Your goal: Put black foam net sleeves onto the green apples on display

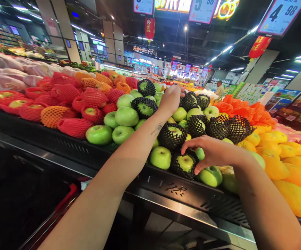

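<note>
Rows of green apples (126,116) fill the middle of a black display tray (176,187), some bare and some in black foam nets. My right hand (213,149) is at the front row, its thumb and forefinger curved around the upper right side of a netted green apple (185,162). That apple rests at the tray's front edge. Farther back, my left hand (171,98) reaches over the pile beside a black-netted apple (190,100). Its visible fingertips stretch to the right; the hand itself hides the rest of its fingers.
Fruit in red and orange foam nets (93,99) lies to the left, with wrapped pale fruit (7,74) beyond. Yellow mangoes (293,170) and empty red nets (244,109) are to the right. A metal rail (150,199) runs along the front. A person (219,88) stands far behind.
</note>
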The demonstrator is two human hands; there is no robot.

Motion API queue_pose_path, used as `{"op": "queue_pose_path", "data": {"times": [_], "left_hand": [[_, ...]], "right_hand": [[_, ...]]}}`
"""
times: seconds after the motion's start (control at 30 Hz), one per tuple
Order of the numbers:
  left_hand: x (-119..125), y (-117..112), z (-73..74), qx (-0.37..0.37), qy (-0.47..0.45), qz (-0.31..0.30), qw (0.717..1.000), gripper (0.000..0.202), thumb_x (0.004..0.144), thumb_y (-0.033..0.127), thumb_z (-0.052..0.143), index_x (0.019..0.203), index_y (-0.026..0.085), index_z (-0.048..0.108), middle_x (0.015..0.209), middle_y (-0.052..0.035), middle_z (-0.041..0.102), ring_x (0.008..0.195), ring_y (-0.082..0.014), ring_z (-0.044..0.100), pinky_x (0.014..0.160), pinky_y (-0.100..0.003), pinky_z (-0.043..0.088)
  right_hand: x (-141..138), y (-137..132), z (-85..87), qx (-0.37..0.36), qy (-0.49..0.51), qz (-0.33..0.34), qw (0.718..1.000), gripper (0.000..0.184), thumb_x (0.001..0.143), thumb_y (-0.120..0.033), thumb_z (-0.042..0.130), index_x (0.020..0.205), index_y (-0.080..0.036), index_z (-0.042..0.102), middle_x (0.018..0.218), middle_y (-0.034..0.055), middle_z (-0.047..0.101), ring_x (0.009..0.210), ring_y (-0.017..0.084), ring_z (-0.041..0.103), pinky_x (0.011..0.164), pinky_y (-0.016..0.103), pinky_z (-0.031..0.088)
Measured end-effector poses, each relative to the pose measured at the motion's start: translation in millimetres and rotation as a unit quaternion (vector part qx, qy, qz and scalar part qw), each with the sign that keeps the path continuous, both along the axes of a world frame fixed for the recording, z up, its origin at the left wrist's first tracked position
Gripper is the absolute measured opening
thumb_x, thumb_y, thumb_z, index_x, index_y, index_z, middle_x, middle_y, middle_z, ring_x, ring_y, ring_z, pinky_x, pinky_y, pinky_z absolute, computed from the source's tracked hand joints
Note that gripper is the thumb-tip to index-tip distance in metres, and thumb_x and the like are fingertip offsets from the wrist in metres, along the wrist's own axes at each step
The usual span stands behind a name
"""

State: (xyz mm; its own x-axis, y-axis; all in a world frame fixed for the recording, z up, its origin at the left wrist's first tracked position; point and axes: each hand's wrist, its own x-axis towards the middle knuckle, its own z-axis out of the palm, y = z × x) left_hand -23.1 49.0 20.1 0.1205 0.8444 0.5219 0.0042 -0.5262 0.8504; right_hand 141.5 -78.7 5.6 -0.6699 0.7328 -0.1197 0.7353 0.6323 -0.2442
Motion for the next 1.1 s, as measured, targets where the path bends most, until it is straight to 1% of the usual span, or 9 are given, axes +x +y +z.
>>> {"op": "queue_pose_path", "data": {"times": [0.2, 0.3, 0.4, 0.5, 0.63, 0.77, 0.87, 0.97, 1.1], "left_hand": [[-0.3, -1.5, 1.4, 0.004, 0.001, 0.006, 1.000, 0.027, 0.088, 0.030, 0.037, 0.097, 0.022, 0.062, 0.107, -0.0068, 0.071, 0.116, -0.0248, 0.058, 0.099, -0.040, 0.046], [-0.5, -2.1, 1.7, 0.002, 0.001, 0.004, 1.000, 0.028, 0.089, 0.029, 0.037, 0.098, 0.022, 0.062, 0.106, -0.0064, 0.072, 0.115, -0.0246, 0.059, 0.099, -0.041, 0.047], [-0.4, -1.8, 1.2, -0.005, 0.002, 0.002, 1.000, 0.027, 0.089, 0.030, 0.036, 0.096, 0.022, 0.062, 0.106, -0.0067, 0.072, 0.113, -0.0243, 0.059, 0.098, -0.041, 0.047], [-0.4, -1.3, 0.9, 0.000, 0.004, 0.001, 1.000, 0.027, 0.089, 0.032, 0.037, 0.095, 0.022, 0.061, 0.107, -0.0071, 0.071, 0.114, -0.0244, 0.058, 0.098, -0.040, 0.047], [-0.9, -2.1, 2.0, -0.001, 0.006, 0.005, 1.000, 0.025, 0.088, 0.031, 0.038, 0.094, 0.022, 0.061, 0.108, -0.0071, 0.071, 0.115, -0.0248, 0.057, 0.098, -0.041, 0.047], [-0.5, -4.9, 3.2, 0.012, 0.008, 0.013, 1.000, 0.026, 0.087, 0.029, 0.039, 0.095, 0.022, 0.062, 0.107, -0.0071, 0.070, 0.114, -0.0241, 0.059, 0.097, -0.040, 0.047], [1.5, -7.1, 1.4, 0.049, 0.027, 0.024, 0.998, 0.027, 0.087, 0.027, 0.038, 0.098, 0.022, 0.063, 0.105, -0.0064, 0.071, 0.108, -0.0226, 0.062, 0.096, -0.039, 0.048], [4.6, -9.7, -3.6, 0.109, 0.090, 0.019, 0.990, 0.026, 0.087, 0.025, 0.040, 0.099, 0.021, 0.063, 0.103, -0.0059, 0.073, 0.103, -0.0209, 0.065, 0.097, -0.038, 0.048], [8.9, -20.8, -8.4, 0.195, 0.233, 0.008, 0.953, 0.025, 0.086, 0.020, 0.045, 0.101, 0.018, 0.064, 0.108, -0.0084, 0.073, 0.103, -0.0204, 0.067, 0.098, -0.036, 0.049]], "right_hand": [[1.9, 3.2, 7.8, 0.013, 0.171, -0.056, 0.984, 0.041, 0.082, -0.059, 0.070, 0.090, -0.019, 0.070, 0.080, 0.0019, 0.073, 0.074, 0.019, 0.066, 0.066, 0.029, 0.049], [10.7, 7.7, 8.4, 0.110, 0.102, -0.128, 0.980, 0.028, 0.086, -0.047, 0.065, 0.081, -0.020, 0.068, 0.067, 0.0010, 0.068, 0.061, 0.017, 0.061, 0.058, 0.029, 0.045], [21.0, 10.9, 6.5, 0.119, -0.014, -0.140, 0.983, 0.008, 0.078, -0.026, 0.066, 0.084, -0.021, 0.070, 0.075, 0.0019, 0.071, 0.066, 0.018, 0.063, 0.064, 0.030, 0.047], [24.4, 12.1, 3.6, 0.101, -0.048, -0.128, 0.985, 0.023, 0.073, -0.015, 0.064, 0.094, -0.022, 0.070, 0.081, 0.0016, 0.072, 0.069, 0.019, 0.064, 0.067, 0.030, 0.048], [18.7, 10.7, 5.0, 0.147, -0.011, -0.156, 0.977, 0.016, 0.083, -0.037, 0.064, 0.083, -0.022, 0.069, 0.072, 0.0025, 0.069, 0.065, 0.020, 0.061, 0.063, 0.032, 0.046], [20.0, 8.7, 12.7, 0.291, 0.121, -0.282, 0.906, 0.048, 0.095, -0.054, 0.046, 0.063, -0.022, 0.063, 0.070, 0.0074, 0.066, 0.067, 0.024, 0.061, 0.067, 0.038, 0.048], [30.4, 12.1, 11.7, 0.393, 0.157, -0.315, 0.849, 0.033, 0.094, -0.036, 0.044, 0.098, -0.016, 0.070, 0.114, 0.0182, 0.068, 0.105, 0.035, 0.063, 0.094, 0.049, 0.048], [40.1, 20.4, 2.4, 0.431, 0.080, -0.334, 0.834, 0.055, 0.088, -0.023, 0.046, 0.138, 0.000, 0.050, 0.136, 0.0298, 0.053, 0.129, 0.043, 0.047, 0.109, 0.058, 0.036], [42.5, 32.5, -8.0, 0.426, 0.047, -0.355, 0.831, 0.047, 0.092, -0.028, 0.047, 0.132, -0.006, 0.059, 0.136, 0.0278, 0.053, 0.129, 0.043, 0.046, 0.107, 0.058, 0.039]]}}
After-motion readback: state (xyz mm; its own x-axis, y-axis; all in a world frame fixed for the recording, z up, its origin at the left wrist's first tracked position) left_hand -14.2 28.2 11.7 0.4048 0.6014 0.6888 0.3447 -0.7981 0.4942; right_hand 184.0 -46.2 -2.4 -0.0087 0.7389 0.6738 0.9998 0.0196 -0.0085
